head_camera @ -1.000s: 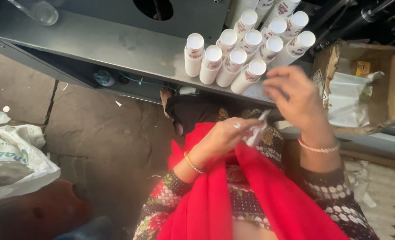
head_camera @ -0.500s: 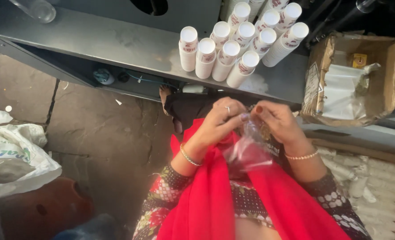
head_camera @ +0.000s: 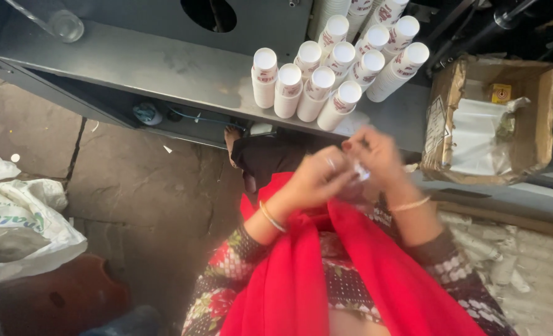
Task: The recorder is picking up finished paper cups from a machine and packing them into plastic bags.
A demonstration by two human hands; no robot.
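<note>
Hands, pair: we are holding our left hand (head_camera: 314, 180) and right hand (head_camera: 376, 152) together in front of our chest, fingers curled inward, fingertips meeting. Forearms: we are angling both inward, each wrist wearing a thin bangle.

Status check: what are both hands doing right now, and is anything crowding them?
Left hand and right hand together, pinching a small clear plastic bag over the lap. Stacks of white paper cups on the grey metal shelf beyond, clear of the hands.
</note>
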